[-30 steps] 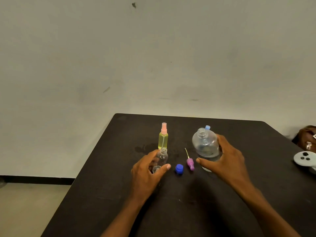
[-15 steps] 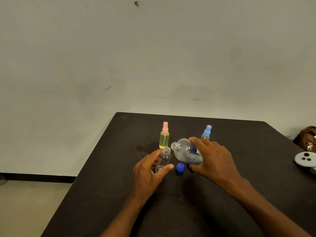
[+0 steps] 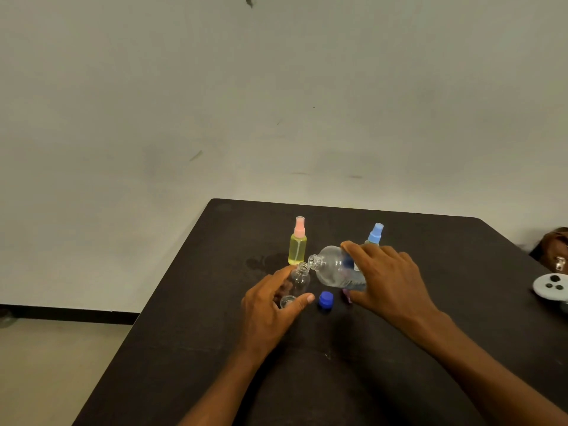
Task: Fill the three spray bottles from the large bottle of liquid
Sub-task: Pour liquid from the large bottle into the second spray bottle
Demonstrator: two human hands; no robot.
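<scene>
My right hand (image 3: 387, 281) grips the large clear bottle (image 3: 335, 270), tilted left with its open mouth just above the neck of a small clear spray bottle (image 3: 299, 279). My left hand (image 3: 270, 305) holds that small uncapped bottle upright on the black table (image 3: 430, 348). A yellow spray bottle (image 3: 297, 244) with a pink nozzle stands behind it. Behind my right hand, a blue-nozzled spray bottle (image 3: 375, 233) shows only its top. The big bottle's blue cap (image 3: 325, 299) lies on the table between my hands. A purple spray head (image 3: 347, 295) is mostly hidden under my right hand.
A wet patch (image 3: 261, 262) darkens the table left of the yellow bottle. A white controller (image 3: 550, 292) and a brown object (image 3: 553, 244) sit at the table's right edge. The table's left edge drops to the floor (image 3: 46, 364).
My right hand has lifted the large bottle from where it stood upright, carried it left and tilted it mouth-down toward the small clear bottle. My left hand has stayed on that bottle.
</scene>
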